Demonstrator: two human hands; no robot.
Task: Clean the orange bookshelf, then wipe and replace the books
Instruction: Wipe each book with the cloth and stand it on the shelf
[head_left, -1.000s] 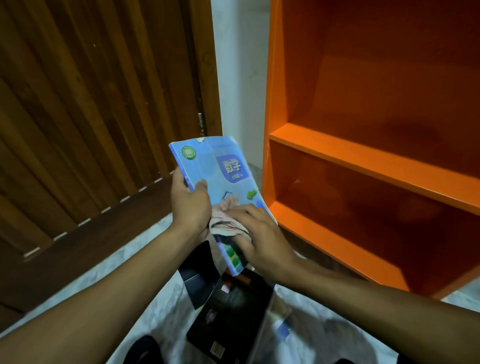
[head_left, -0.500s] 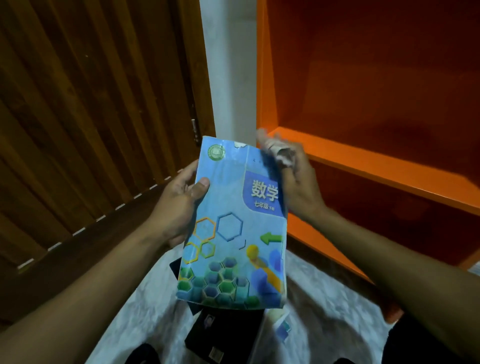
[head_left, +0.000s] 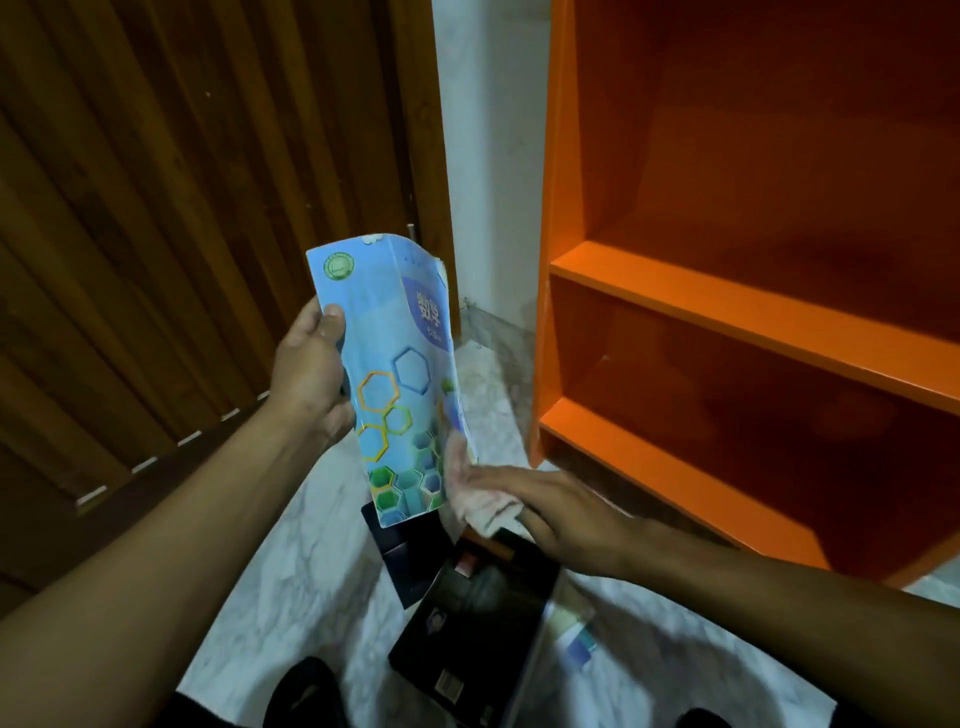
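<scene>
My left hand (head_left: 310, 371) grips the left edge of a light blue textbook (head_left: 387, 364) with hexagon patterns, held upright and slightly bent in front of me. My right hand (head_left: 558, 514) holds a pale crumpled cloth (head_left: 480, 496) and presses it against the book's lower right corner. The orange bookshelf (head_left: 748, 312) stands at the right, and the shelves in view hold nothing.
Several dark books (head_left: 472, 618) lie in a loose pile on the marble floor (head_left: 291, 587) below my hands. A brown slatted wooden door (head_left: 171, 218) fills the left side. A white wall strip (head_left: 493, 156) separates the door from the bookshelf.
The cloth in my right hand has swept down the cover from the book's top right corner to its bottom right corner. My left hand has turned the book more edge-on.
</scene>
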